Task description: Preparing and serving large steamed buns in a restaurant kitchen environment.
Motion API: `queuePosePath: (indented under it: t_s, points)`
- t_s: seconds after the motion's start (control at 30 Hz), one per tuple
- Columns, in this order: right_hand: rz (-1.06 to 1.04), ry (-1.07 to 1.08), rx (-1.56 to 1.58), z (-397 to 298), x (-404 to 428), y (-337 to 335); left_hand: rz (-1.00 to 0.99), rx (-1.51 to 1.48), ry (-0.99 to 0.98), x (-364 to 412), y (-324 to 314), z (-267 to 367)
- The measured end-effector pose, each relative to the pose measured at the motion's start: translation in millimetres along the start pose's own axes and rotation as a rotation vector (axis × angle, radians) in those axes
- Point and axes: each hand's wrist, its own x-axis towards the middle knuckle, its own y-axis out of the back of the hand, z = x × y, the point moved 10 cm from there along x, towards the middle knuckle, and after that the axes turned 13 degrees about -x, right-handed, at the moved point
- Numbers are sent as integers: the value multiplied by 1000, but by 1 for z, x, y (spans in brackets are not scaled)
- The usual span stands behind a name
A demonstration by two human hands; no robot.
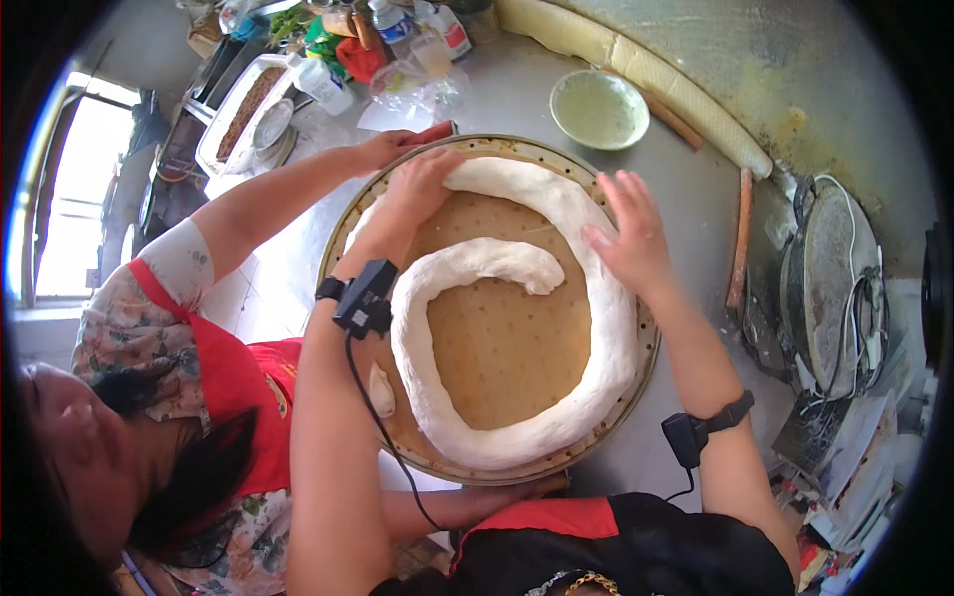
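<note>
A thick rope of white dough (514,439) lies in a spiral on a round brown steamer tray (514,343), which is dotted with small holes and has a metal rim. My left hand (426,186) lies over the dough's outer turn at the tray's far left; whether it grips or only rests there is hidden. At the far right, my right hand (632,235) has its fingers spread, the thumb at the dough's outer turn and the fingertips over the rim. A small separate-looking lump of dough (381,391) shows beside my left forearm.
A co-worker in a red apron (238,387) stands at the left, one hand (387,149) at the rim with a red cloth (432,134). Beyond the tray is a pale green bowl (600,109). Bottles (391,22) and a white container of brown filling (250,112) stand far left.
</note>
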Motion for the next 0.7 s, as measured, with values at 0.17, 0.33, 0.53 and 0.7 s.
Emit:
queuePosePath:
  t_s: [0.17,0.33,0.53,0.7]
  points:
    - [147,-194,87,75,-55,32,130,877,-449,-5,-111,94]
    - [162,-327,182,93,-126,36,32,844,-372,-7,-84,72]
    - [71,-552,-64,144,-289,10,52,1140,-472,3,-221,134]
    - [-44,-502,-300,123,-297,-12,145,1289,-243,-14,-202,149]
